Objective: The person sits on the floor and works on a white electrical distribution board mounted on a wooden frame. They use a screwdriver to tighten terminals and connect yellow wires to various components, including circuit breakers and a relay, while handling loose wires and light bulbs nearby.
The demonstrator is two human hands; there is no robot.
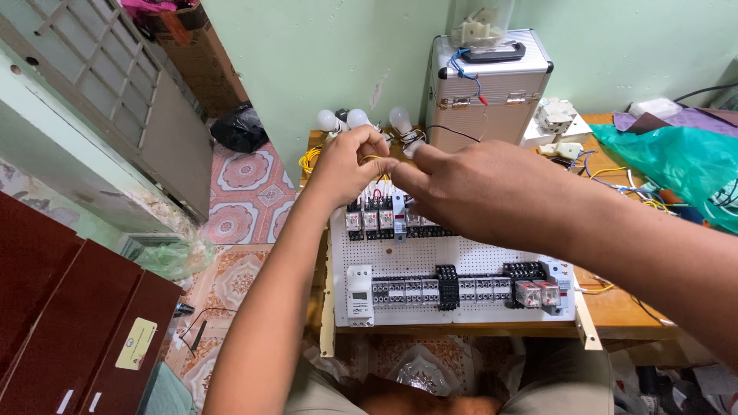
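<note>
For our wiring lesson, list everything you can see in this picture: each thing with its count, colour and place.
perforated panel: one, white, on the wooden table
wooden table: one, brown, against the green wall
relay blocks: two rows, grey and black, across the panel
timer module: one, white, lower left of the panel
yellow wire: one, pinched between both hands
light bulbs: three, white, table's back edge
metal case: one, silver, behind the panel
plastic bag: one, green, right side
left hand: above the upper relay row
right hand: above the upper relay row
</note>
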